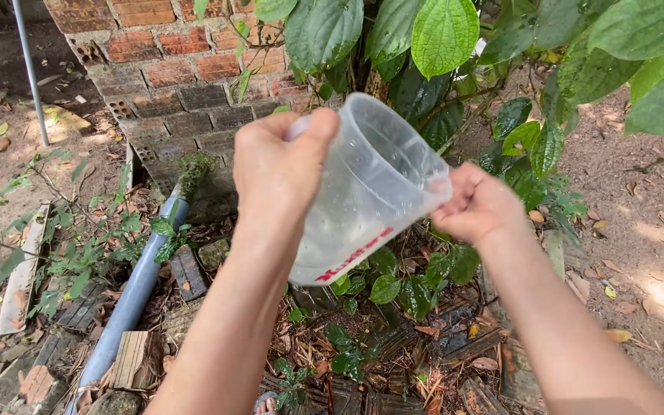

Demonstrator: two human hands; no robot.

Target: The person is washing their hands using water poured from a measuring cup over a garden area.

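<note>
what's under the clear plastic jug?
Below the clear plastic jug, held tilted by the left hand and right hand, lie small green plants, dry leaves and dark old tiles. The jug's base hides the ground directly behind it.

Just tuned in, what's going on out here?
A person holds a clear plastic jug in both hands, tilted, over the base of a leafy climbing plant that grows up a brick pillar. The left hand grips its handle side; the right hand steadies the rim. A grey pipe lies on the leaf-strewn ground nearby.
</note>
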